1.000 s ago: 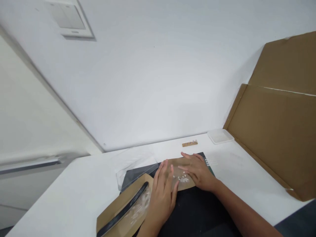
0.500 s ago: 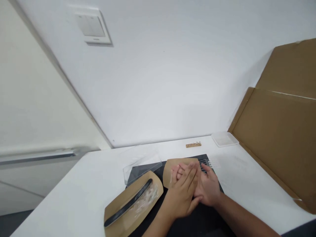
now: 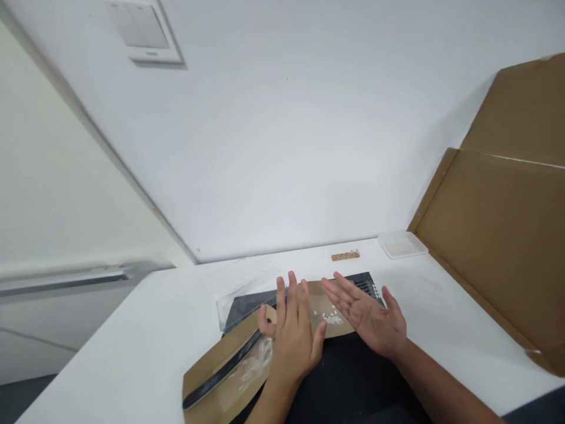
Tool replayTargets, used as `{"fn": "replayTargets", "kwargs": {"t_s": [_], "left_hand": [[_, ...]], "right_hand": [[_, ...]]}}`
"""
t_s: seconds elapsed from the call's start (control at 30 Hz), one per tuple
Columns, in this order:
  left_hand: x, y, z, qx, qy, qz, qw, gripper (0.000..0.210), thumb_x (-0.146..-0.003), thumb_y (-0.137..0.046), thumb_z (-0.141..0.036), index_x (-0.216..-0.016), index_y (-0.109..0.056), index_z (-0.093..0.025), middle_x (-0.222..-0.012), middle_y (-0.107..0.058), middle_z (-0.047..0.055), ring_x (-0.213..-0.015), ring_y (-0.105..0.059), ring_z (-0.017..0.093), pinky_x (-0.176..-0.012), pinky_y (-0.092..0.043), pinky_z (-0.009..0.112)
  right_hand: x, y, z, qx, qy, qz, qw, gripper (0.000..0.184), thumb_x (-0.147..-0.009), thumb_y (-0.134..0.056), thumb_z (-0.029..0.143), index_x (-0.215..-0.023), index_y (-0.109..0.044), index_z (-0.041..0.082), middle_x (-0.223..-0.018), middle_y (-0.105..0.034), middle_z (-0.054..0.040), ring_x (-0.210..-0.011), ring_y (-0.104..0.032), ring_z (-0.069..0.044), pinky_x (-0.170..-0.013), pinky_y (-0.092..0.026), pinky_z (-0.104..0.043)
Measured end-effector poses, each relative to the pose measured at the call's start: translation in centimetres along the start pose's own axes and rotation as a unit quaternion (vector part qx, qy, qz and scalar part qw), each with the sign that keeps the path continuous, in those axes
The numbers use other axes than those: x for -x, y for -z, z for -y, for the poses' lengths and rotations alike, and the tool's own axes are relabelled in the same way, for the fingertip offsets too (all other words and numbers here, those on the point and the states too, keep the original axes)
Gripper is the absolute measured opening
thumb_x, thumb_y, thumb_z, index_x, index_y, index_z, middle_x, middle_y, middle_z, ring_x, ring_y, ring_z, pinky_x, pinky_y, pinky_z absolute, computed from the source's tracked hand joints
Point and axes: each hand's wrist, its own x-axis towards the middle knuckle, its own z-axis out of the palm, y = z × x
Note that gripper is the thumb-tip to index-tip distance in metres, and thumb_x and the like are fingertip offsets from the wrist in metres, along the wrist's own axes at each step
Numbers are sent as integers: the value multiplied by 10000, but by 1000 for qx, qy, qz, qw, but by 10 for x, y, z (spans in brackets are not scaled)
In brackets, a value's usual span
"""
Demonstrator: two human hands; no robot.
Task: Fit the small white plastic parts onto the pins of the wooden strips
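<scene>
My left hand hovers with its fingers stretched out, the back of it facing me, between two brown paper trays. My right hand is open too, palm turned up and inward, at the right edge of the farther brown tray. Small white pellets lie in that tray, partly hidden by my hands. To the left, the nearer brown tray holds a long black strip and clear plastic pieces. Both trays rest on a black mat. Neither hand holds anything visible.
A clear plastic lid or box sits behind the left tray. Toward the wall are a small brown strip with pegs and a translucent shallow container. A large cardboard sheet stands along the right of the white table.
My hands were pressed together over the farther tray; now they have parted, left hand to the left and right hand slightly to the right. White pellets in the tray have come into view.
</scene>
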Motion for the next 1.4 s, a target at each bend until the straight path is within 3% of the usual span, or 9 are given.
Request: {"fn": "replayTargets", "kwargs": {"t_s": [0.2,0.4,0.5,0.57,0.67,0.8,1.0,1.2,1.4], "left_hand": [[1,-1,-14,20,-225,55,973,901,-1030,-479,-548,-1693,-140,-42,-1703,-340,229,-1652,-137,340,-1306,8,547],[-7,-3,-9,3,-63,26,998,745,-1058,-471,-403,-1691,-227,-94,-1668,-389,256,-1551,-395,385,-1268,-44,600],[-8,2,-2,39,-104,4,994,587,-1069,-471,-242,-1643,-385,-156,-1598,-521,213,-1481,-509,360,-1130,-312,502],[-7,7,-1,84,-170,-26,982,527,-1061,-494,-143,-1587,-478,-172,-1459,-675,160,-1362,-635,286,-961,-401,379],[-4,12,-2,133,-198,-77,968,419,-1060,-516,-84,-1465,-600,-154,-1247,-799,110,-1173,-743,215,-829,-401,332],[-4,13,1,150,-184,-85,968,287,-1079,-505,-81,-1258,-715,-160,-1138,-832,76,-1030,-783,196,-797,-393,344],[-7,9,3,146,-122,-126,974,98,-965,-751,-118,-1013,-753,-204,-862,-830,0,-762,-767,154,-749,-392,342],[0,3,2,141,-119,-94,978,321,-998,-661,-75,-1286,-713,-206,-1000,-840,46,-815,-779,154,-866,-457,345],[4,-9,11,75,-112,-49,990,695,-1005,-397,39,-1664,-315,-166,-1363,-734,168,-1140,-748,216,-1053,-462,414]], "right_hand": [[-2,8,-19,3,-102,-15,995,1024,-924,-64,876,-1513,-547,192,-1571,-561,-146,-1592,-346,-302,-1318,-203,-548],[0,6,-5,91,-61,-1,994,1138,-876,101,890,-1604,-450,209,-1642,-473,-144,-1599,-332,-324,-1280,-281,-601],[8,6,0,227,4,26,974,944,-949,-130,874,-1652,-368,290,-1722,-361,-67,-1628,-265,-306,-1316,-218,-578],[13,6,-1,348,52,43,935,804,-1003,-311,786,-1660,-349,324,-1752,-297,-27,-1651,-187,-293,-1344,-121,-553],[16,8,-7,448,104,42,887,707,-1049,-349,686,-1656,-359,324,-1757,-284,-24,-1658,-148,-304,-1343,-59,-573],[12,14,-10,460,109,3,881,721,-1051,-293,700,-1657,-353,315,-1757,-286,-32,-1651,-180,-311,-1336,-118,-585],[12,19,-9,468,107,17,877,706,-1053,-382,663,-1656,-360,298,-1752,-298,-54,-1646,-195,-325,-1336,-138,-585],[11,20,-11,519,119,45,845,667,-1063,-423,612,-1645,-380,290,-1756,-284,-72,-1642,-206,-336,-1330,-151,-598],[10,20,-9,578,118,29,807,636,-1066,-431,571,-1644,-380,310,-1744,-315,-59,-1642,-198,-350,-1329,-93,-623]]}}
